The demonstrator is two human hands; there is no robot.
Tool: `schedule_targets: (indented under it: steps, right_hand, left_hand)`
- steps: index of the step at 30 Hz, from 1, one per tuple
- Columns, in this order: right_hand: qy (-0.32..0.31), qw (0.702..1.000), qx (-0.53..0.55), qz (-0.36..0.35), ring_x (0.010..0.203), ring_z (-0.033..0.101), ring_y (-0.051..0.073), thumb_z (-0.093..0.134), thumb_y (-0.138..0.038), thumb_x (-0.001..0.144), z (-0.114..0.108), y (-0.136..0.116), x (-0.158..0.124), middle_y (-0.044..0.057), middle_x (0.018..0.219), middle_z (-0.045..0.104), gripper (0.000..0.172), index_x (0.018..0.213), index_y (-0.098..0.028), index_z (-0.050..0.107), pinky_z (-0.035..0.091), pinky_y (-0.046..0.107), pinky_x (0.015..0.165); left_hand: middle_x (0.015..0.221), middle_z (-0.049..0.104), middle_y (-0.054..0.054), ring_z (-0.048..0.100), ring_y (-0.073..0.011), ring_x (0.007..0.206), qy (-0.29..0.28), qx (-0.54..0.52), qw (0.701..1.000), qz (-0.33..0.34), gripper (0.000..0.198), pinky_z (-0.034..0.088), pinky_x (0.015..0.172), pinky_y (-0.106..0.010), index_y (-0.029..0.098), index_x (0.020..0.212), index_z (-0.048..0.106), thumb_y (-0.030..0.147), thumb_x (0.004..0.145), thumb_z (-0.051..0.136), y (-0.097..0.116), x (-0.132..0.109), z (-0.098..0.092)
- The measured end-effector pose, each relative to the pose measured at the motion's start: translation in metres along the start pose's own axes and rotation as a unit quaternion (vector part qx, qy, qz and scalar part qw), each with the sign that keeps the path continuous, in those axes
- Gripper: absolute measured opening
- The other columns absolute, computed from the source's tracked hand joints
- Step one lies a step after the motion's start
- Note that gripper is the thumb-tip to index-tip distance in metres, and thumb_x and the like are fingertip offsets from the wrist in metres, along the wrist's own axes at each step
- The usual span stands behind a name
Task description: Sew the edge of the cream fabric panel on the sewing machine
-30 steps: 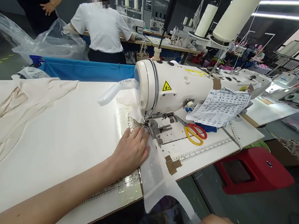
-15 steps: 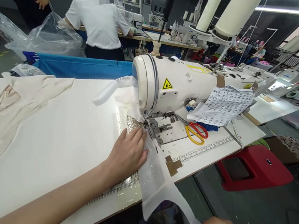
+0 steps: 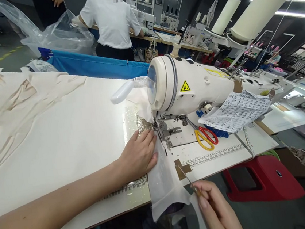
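Observation:
My left hand [image 3: 139,152] lies flat with its fingers stretched out, pressing a thin white fabric piece [image 3: 161,176] to the table just in front of the presser foot [image 3: 156,125] of a white sewing machine [image 3: 187,84]. The fabric's lower end hangs over the table's front edge. Past that edge, my right hand [image 3: 218,206] is closed on a thin awl [image 3: 191,185], its metal point directed up and left toward a brown tape patch. A white strip hangs beside the right hand; whether the fingers also hold it cannot be made out.
Red-and-yellow-handled scissors [image 3: 206,137] lie right of the needle plate, by a handwritten sheet [image 3: 237,110]. Cream fabric pieces [image 3: 15,97] spread over the table's left. A blue cloth bin [image 3: 94,64] stands behind; a red stool [image 3: 264,179] is at right. A co-worker [image 3: 113,21] sits beyond.
My right hand has risen from the bottom edge, and the awl now shows in it. The white fabric's hanging end has shifted. My left hand stays on the fabric; the view has turned slightly left.

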State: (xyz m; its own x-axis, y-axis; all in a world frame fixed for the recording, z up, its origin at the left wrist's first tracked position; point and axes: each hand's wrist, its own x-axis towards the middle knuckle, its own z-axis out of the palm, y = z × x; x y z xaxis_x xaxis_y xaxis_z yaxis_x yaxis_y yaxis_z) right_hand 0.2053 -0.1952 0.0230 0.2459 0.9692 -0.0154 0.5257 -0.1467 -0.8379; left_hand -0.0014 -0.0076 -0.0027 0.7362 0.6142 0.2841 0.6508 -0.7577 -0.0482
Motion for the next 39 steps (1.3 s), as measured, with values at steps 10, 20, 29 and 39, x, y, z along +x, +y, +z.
schedule_targets:
  steps: [10,20,29,39]
  right_hand:
    - [0.078,0.919,-0.211,-0.324,0.083,0.073,0.020,0.041,-0.016,0.099,0.066,-0.022,0.092,0.010,0.097,0.075,0.029,0.115,-0.014,0.066,0.056,0.026,0.069]
    - [0.025,0.878,-0.370,-0.302,0.070,0.069,0.021,0.041,-0.020,0.103,0.080,-0.030,0.107,0.009,0.095,0.071,0.034,0.128,-0.012,0.061,0.050,0.029,0.056]
    - [0.033,0.867,-0.405,-0.288,0.069,0.068,0.019,0.053,-0.014,0.095,0.082,-0.034,0.099,0.007,0.092,0.070,0.034,0.128,-0.014,0.061,0.045,0.029,0.055]
    - [0.027,0.869,-0.405,-0.282,0.072,0.069,0.021,0.056,-0.015,0.095,0.081,-0.035,0.101,0.006,0.091,0.070,0.029,0.124,-0.015,0.063,0.046,0.031,0.056]
  left_hand:
    - [0.138,0.062,-0.021,0.054,-0.0350,0.130,0.060,-0.015,0.998,0.008,0.053,0.045,0.106,-0.051,-0.002,0.133,0.061,0.030,0.098,0.037,-0.004,0.001,0.004]
    - [0.137,0.062,-0.020,0.055,-0.0346,0.129,0.057,-0.026,0.998,0.000,0.052,0.044,0.107,-0.051,-0.002,0.133,0.061,0.029,0.099,0.036,-0.005,0.005,0.005]
    - [0.134,0.064,-0.019,0.056,-0.0324,0.128,0.074,-0.012,0.997,0.006,0.049,0.046,0.104,-0.048,0.001,0.130,0.063,0.029,0.098,0.039,-0.009,0.007,0.009]
    - [0.132,0.066,-0.019,0.059,-0.0325,0.124,0.091,0.008,0.996,0.013,0.047,0.050,0.099,-0.046,0.001,0.125,0.066,0.029,0.097,0.041,-0.012,0.010,0.010]
